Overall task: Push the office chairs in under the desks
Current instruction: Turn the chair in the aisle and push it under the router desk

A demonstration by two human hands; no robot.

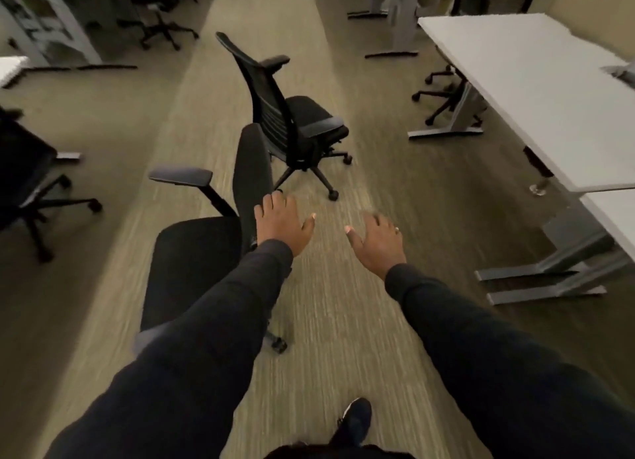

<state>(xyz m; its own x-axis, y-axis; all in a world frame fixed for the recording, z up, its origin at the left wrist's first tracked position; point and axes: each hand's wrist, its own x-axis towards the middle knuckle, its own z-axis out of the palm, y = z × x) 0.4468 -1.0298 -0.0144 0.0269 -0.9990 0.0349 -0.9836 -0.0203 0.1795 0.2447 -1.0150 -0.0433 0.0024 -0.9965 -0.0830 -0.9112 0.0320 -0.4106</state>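
Observation:
A black office chair [196, 252] stands in the aisle just left of me, its seat facing left and its backrest edge toward me. My left hand [283, 223] rests flat on the backrest's edge, fingers spread and not gripping. Held out over the carpet to the right of that chair, my right hand [378, 240] is open and touches nothing. A second black chair [292, 115] stands farther down the aisle, seat facing right. White desks [536, 91] line the right side.
Another chair [446, 94] sits under the right desk. On the left, a chair [31, 183] stands at the edge, with more desks and chairs [161, 22] at the far left. Grey desk feet [543, 280] jut into the floor on the right. My shoe [355, 421] shows below.

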